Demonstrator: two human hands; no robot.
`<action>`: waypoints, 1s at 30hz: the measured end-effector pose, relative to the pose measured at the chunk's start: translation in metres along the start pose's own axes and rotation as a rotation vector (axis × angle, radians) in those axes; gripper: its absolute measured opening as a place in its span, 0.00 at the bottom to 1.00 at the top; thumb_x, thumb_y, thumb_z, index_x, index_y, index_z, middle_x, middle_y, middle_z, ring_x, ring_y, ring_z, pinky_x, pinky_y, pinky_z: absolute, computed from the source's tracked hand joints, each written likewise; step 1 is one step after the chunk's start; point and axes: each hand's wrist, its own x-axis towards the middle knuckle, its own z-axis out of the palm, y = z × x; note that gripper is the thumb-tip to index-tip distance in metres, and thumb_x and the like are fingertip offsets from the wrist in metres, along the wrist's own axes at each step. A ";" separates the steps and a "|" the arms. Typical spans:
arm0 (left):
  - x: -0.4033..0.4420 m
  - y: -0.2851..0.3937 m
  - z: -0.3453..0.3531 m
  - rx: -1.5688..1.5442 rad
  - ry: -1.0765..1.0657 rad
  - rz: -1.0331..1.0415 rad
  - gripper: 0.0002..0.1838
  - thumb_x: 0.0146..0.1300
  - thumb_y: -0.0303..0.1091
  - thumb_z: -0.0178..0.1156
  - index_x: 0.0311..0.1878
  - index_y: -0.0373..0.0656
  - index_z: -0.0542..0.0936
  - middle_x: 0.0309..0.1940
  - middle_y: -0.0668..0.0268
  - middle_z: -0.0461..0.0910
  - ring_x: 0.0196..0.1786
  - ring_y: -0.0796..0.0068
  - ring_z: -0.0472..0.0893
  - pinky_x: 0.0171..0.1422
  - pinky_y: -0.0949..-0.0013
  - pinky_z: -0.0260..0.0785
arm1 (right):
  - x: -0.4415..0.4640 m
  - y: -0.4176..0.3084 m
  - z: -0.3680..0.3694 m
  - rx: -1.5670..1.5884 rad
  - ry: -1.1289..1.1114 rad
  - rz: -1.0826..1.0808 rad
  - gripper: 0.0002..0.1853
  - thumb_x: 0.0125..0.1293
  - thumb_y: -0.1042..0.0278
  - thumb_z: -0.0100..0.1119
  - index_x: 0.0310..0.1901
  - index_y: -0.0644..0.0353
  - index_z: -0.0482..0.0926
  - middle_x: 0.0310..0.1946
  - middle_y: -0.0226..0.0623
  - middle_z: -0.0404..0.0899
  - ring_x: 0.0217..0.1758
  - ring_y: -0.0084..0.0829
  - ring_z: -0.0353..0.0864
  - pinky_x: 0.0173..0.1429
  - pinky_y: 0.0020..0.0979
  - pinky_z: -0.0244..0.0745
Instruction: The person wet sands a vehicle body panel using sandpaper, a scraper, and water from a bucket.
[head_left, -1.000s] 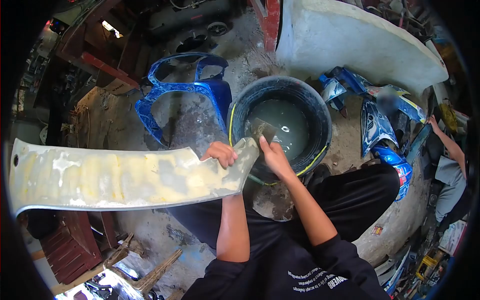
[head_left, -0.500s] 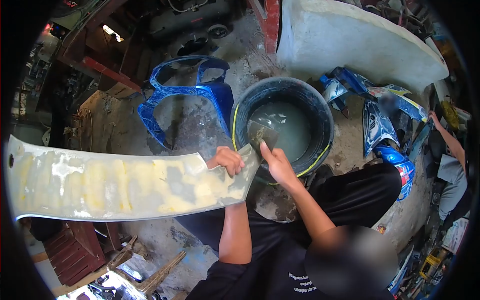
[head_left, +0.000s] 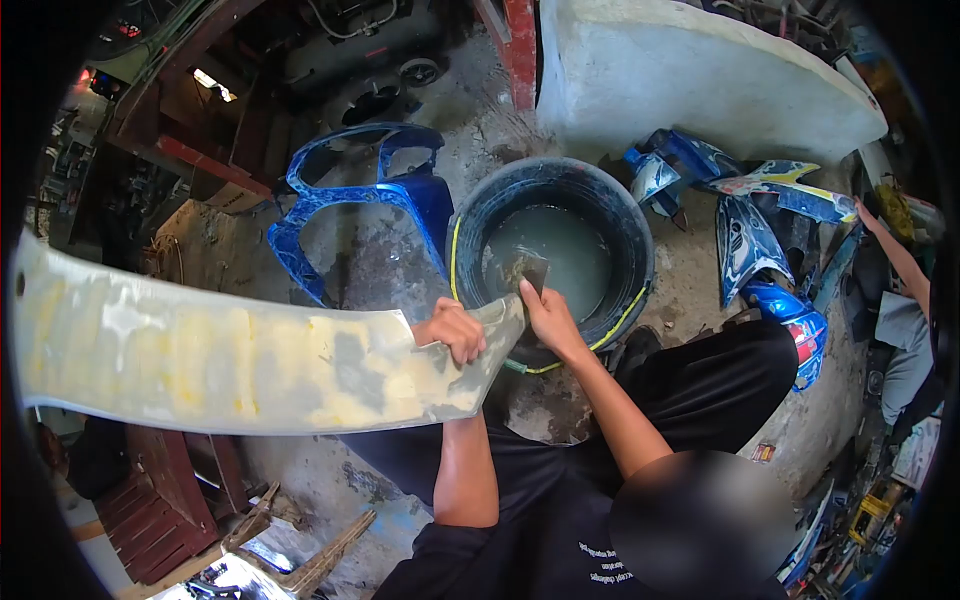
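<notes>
A long curved panel (head_left: 270,370), pale with yellowish and grey filler patches, stretches from the left edge to the middle of the view. My left hand (head_left: 453,332) is closed around it near its narrow right end, fingers over the upper edge. My right hand (head_left: 550,315) pinches a dark piece of sandpaper (head_left: 534,270), thumb on top, just beyond the panel's tip. Below and behind the sandpaper stands a black bucket (head_left: 640,235) holding cloudy water (head_left: 575,260). A yellow-green strip runs along the bucket's outside.
A blue motorcycle fairing frame (head_left: 430,205) lies on the concrete floor left of the bucket. More blue and white fairing pieces (head_left: 750,235) lie to the right. A pale slab (head_left: 700,90) stands behind. Another person's arm (head_left: 893,255) shows at the right edge. Wooden slats (head_left: 155,515) are lower left.
The view has shifted slightly, moving the surroundings left. The panel's left end appears higher. The sandpaper has turned and looks narrower; both hands keep their holds.
</notes>
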 end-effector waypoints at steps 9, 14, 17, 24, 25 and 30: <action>0.013 0.018 0.003 -0.059 -0.008 0.026 0.22 0.74 0.40 0.42 0.19 0.48 0.65 0.11 0.68 0.66 0.15 0.74 0.65 0.37 0.67 0.57 | -0.005 -0.010 -0.009 -0.106 0.089 -0.119 0.28 0.75 0.50 0.49 0.32 0.74 0.76 0.23 0.51 0.76 0.27 0.34 0.73 0.37 0.38 0.69; 0.016 0.026 -0.002 -0.070 0.045 0.053 0.23 0.71 0.44 0.48 0.18 0.48 0.66 0.11 0.70 0.67 0.13 0.76 0.66 0.36 0.69 0.57 | -0.043 -0.025 -0.009 -0.109 0.083 0.024 0.31 0.74 0.50 0.49 0.23 0.75 0.73 0.13 0.49 0.69 0.18 0.34 0.66 0.29 0.44 0.62; 0.017 0.027 -0.009 -0.039 0.048 0.119 0.23 0.73 0.45 0.46 0.19 0.48 0.66 0.11 0.69 0.67 0.14 0.75 0.66 0.37 0.69 0.55 | -0.053 -0.014 0.002 -0.042 0.192 -0.325 0.29 0.75 0.53 0.50 0.25 0.75 0.74 0.13 0.45 0.68 0.19 0.32 0.64 0.29 0.41 0.62; 0.011 0.023 -0.016 -0.167 0.139 0.170 0.25 0.73 0.50 0.42 0.21 0.46 0.67 0.13 0.67 0.68 0.16 0.75 0.66 0.41 0.69 0.56 | -0.056 -0.036 0.005 -0.084 0.167 -0.164 0.24 0.75 0.57 0.49 0.27 0.72 0.76 0.14 0.42 0.65 0.20 0.25 0.62 0.28 0.39 0.60; 0.011 0.022 -0.018 -0.220 0.181 0.202 0.26 0.74 0.51 0.40 0.21 0.45 0.67 0.13 0.67 0.68 0.16 0.74 0.66 0.42 0.68 0.57 | -0.055 -0.041 0.016 0.008 0.334 -0.387 0.26 0.75 0.57 0.49 0.24 0.72 0.75 0.12 0.40 0.64 0.19 0.25 0.61 0.27 0.39 0.58; 0.006 0.023 -0.013 -0.160 0.064 0.140 0.19 0.75 0.42 0.43 0.24 0.50 0.65 0.15 0.70 0.66 0.19 0.75 0.67 0.50 0.65 0.57 | -0.046 -0.029 -0.007 -0.164 0.228 -0.068 0.16 0.74 0.65 0.50 0.40 0.71 0.80 0.18 0.36 0.73 0.23 0.22 0.66 0.29 0.34 0.65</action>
